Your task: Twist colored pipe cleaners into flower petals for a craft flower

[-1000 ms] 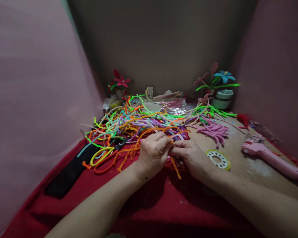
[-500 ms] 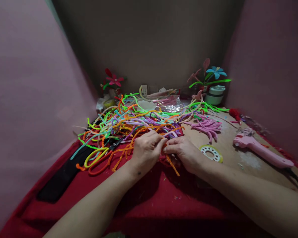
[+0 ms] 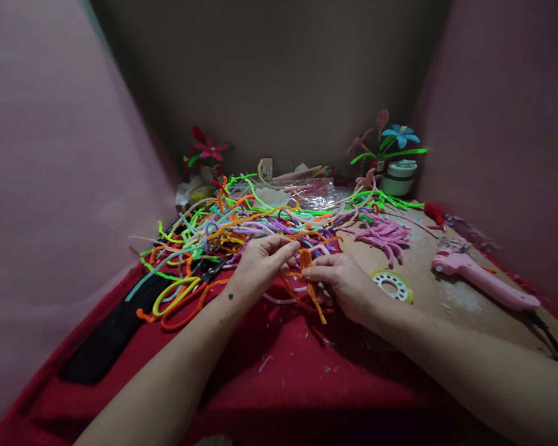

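Observation:
A folded orange pipe cleaner (image 3: 305,259) stands between my hands, its loop pointing up and one end hanging down. My right hand (image 3: 346,284) pinches it between thumb and forefinger. Beside the loop, the thumb and fingers of my left hand (image 3: 265,260) are drawn together at the orange stems; the exact hold is partly hidden. Just behind lies a tangled heap of pipe cleaners (image 3: 255,226) in orange, purple, green and blue. Yellow-handled scissors (image 3: 179,294) lie to the left of my left hand.
A pink glue gun (image 3: 486,275) with a black cord rests on the board at right, near a tape roll (image 3: 390,287). Pink pipe cleaners (image 3: 385,237) lie behind it. Pipe-cleaner flowers (image 3: 401,135) stand at the back. A black strip (image 3: 97,347) lies at left.
My left hand has shifted slightly left and its fingers have loosened away from the right hand. The orange loop now shows between them. The view has shifted slightly.

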`<state>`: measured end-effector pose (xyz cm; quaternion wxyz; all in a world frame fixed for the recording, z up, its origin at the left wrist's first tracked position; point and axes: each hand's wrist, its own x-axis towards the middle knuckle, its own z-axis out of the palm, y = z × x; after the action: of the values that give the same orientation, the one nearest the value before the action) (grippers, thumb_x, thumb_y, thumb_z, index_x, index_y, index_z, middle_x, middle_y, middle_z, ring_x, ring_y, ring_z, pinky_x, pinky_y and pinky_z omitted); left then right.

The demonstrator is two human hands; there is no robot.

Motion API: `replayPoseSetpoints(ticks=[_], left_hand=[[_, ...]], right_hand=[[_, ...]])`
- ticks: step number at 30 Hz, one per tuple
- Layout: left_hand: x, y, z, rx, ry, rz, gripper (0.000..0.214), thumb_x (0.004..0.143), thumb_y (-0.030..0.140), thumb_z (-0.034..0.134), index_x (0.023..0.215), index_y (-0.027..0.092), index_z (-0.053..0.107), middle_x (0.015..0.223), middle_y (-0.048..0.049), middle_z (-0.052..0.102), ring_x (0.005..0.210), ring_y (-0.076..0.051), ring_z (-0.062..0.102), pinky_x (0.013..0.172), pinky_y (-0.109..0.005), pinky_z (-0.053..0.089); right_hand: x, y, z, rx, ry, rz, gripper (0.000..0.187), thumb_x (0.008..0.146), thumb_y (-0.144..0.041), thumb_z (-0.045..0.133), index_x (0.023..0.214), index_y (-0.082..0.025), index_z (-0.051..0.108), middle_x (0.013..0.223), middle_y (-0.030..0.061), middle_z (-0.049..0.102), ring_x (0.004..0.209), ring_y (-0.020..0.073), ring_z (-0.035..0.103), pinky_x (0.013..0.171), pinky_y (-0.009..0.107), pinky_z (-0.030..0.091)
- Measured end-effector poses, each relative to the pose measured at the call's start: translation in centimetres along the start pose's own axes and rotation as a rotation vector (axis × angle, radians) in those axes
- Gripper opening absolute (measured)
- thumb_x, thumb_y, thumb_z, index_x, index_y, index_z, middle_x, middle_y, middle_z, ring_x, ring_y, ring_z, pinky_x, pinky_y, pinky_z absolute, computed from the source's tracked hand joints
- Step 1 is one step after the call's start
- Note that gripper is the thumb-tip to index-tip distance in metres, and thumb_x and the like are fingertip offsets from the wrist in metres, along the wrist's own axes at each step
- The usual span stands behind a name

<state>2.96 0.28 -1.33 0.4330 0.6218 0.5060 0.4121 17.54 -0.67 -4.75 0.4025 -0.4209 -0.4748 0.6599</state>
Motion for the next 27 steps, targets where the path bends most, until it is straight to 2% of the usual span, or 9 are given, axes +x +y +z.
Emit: replayPoseSetpoints(ticks=[6,10,16,19,22,27], left_hand=[[-0.1,0.1,-0.3,0.133,-0.116,0.011,0.025,0.072,0.036,0.062,0.067,0.012,0.063,0.055,0.0013,0.055,0.048,-0.007,0.045,0.046,-0.019,0.034],[0.2,-0.6,-0.3,0.224,-0.085,0.014,0.026,0.071,0.033,0.062,0.057,0.012,0.058,0.050,0.0032,0.049,0.046,-0.006,0.039,0.043,-0.019,0.029],[0.1,-0.7,-0.2,0.225,-0.102,0.071,0.025,0.073,0.032,0.061,0.057,0.013,0.056,0.050,0.0052,0.043,0.046,-0.005,0.034,0.043,-0.018,0.026],[0.0,-0.5,-0.2,0.120,-0.099,0.035,0.028,0.076,0.037,0.059,0.060,0.013,0.056,0.052,0.0044,0.045,0.046,-0.005,0.036,0.043,-0.017,0.027],[0.1,-0.7,-0.1,-0.072,-0.108,-0.048,0.033,0.077,0.044,0.056,0.068,0.013,0.056,0.059,0.0019,0.054,0.044,-0.004,0.040,0.041,-0.017,0.028],[-0.2,-1.5,0.5,-0.336,-0.314,-0.303,0.027,0.069,0.033,0.068,0.083,0.015,0.054,0.069,-0.0014,0.062,0.041,-0.003,0.044,0.039,-0.016,0.027]], right_hand=[[0.3,0.5,-0.4,0.007,0.004,-0.073,0.017,0.068,-0.024,0.060,0.055,-0.016,0.052,0.041,-0.0043,0.047,0.033,0.0061,0.038,0.035,0.020,0.027],[0.6,0.8,-0.6,0.058,-0.034,-0.060,0.014,0.069,-0.021,0.057,0.056,-0.016,0.051,0.042,-0.0050,0.046,0.033,0.0066,0.039,0.034,0.020,0.029],[0.8,0.4,-0.8,0.069,-0.019,-0.070,0.016,0.068,-0.026,0.062,0.059,-0.017,0.051,0.044,-0.0043,0.048,0.033,0.0077,0.042,0.034,0.021,0.029],[1.0,0.4,-0.9,0.028,0.009,-0.089,0.022,0.066,-0.027,0.064,0.055,-0.016,0.049,0.042,-0.0042,0.047,0.033,0.0065,0.039,0.035,0.021,0.029],[1.2,0.4,-0.8,0.136,0.022,-0.118,0.017,0.067,-0.029,0.064,0.064,-0.016,0.054,0.049,-0.0042,0.049,0.039,0.0065,0.041,0.038,0.021,0.030],[1.3,0.4,-0.6,0.269,0.032,-0.163,0.022,0.066,-0.030,0.068,0.066,-0.016,0.052,0.051,-0.0061,0.045,0.041,0.0047,0.039,0.039,0.020,0.025]])
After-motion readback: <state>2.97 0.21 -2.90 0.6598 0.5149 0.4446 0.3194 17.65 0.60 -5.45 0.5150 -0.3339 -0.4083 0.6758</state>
